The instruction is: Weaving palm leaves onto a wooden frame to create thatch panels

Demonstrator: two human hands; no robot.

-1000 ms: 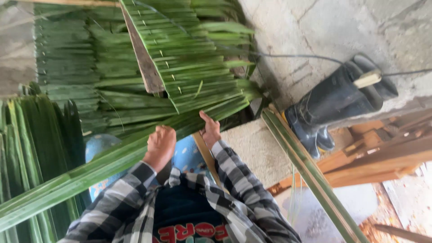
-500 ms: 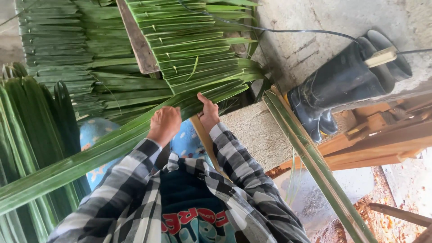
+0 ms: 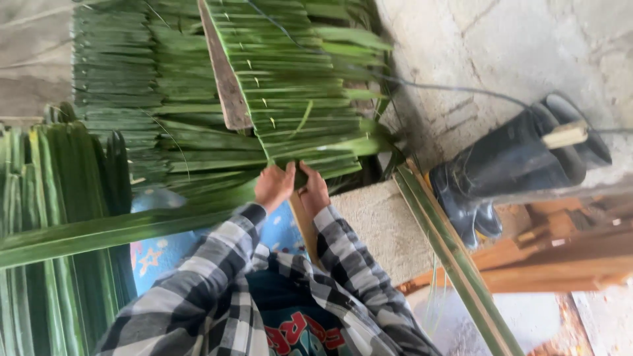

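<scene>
A woven panel of green palm leaves point(image 3: 290, 92), pinned with small sticks, lies in front of me over a wooden slat point(image 3: 224, 86). My left hand point(image 3: 273, 186) and my right hand point(image 3: 314, 190) sit close together at the panel's near edge, both pinching a long green leaf point(image 3: 119, 227) that runs off to the lower left. Both arms wear black and white checked sleeves.
Loose palm leaves point(image 3: 59, 217) lie stacked at the left. A long green stalk point(image 3: 455, 264) slants at the right beside a concrete block point(image 3: 376, 224). Black rubber boots point(image 3: 514, 171) lie by wooden planks point(image 3: 560, 257). A blue patterned object point(image 3: 158, 250) sits below the leaves.
Both hands have come closer together at the panel's edge, fingers now folded over the long leaf. The view has shifted slightly lower.
</scene>
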